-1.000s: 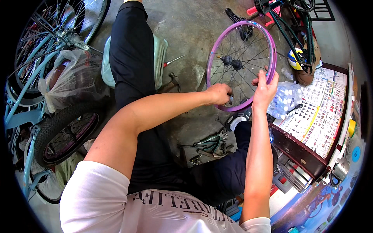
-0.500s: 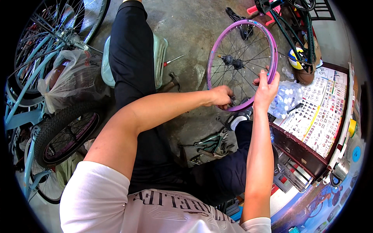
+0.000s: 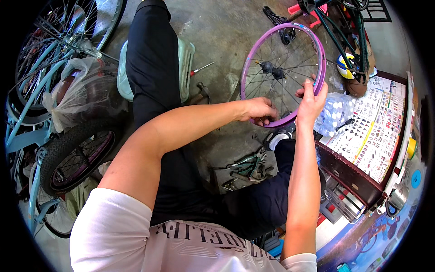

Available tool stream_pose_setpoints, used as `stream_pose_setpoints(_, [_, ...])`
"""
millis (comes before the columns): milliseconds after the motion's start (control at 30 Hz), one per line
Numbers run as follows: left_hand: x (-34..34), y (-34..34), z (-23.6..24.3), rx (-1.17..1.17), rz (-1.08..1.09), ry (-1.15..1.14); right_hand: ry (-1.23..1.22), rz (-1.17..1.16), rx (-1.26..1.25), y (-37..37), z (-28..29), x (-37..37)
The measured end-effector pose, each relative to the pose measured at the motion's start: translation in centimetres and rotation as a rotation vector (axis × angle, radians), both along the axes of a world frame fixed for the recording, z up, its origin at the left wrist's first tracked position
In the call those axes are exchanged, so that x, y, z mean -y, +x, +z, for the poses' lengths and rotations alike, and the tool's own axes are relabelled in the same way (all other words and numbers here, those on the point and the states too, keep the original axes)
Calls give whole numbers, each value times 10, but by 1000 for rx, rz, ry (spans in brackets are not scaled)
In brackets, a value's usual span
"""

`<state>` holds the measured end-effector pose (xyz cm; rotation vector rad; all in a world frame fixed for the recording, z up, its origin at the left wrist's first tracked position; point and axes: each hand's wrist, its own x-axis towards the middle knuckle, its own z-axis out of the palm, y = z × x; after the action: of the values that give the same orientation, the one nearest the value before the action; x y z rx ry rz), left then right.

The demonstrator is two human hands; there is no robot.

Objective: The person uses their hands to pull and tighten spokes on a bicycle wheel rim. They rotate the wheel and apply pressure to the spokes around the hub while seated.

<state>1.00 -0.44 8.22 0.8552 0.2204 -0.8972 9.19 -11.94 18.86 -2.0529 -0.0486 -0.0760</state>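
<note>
We have the wheel (image 3: 272, 70) just beyond our fingers, its rim (image 3: 283, 121) held by our curled right hand (image 3: 311, 96). Our left hand (image 3: 261, 110) bends narrow beside that rim; whether gripping, we cannot tell. A slackened right grip could let the wheel twist, pinching left fingertips.

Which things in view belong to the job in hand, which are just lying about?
In the job:
purple wheel, gripped by the right hand, left hand at its lower edge

Lying about (tools may belong too):
screwdriver
hammer
hand-tool pile
bagged bottles
ball
</note>
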Motion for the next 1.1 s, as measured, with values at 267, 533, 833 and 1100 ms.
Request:
stream_pose_setpoints(267, [-5,3,6,83,-60,58,27,-10,-13,-1,0,0])
stream_pose_setpoints(533, [-1,4,9,77,-60,83,13,-19,-19,0,1,5])
stream_pose_setpoints(833, [8,-5,-7,496,-100,565,9,-26,-17,0,0,4])
stream_pose_setpoints(1100, [3,1,-11,97,-42,141,-16,-3,-12,2,1,6])
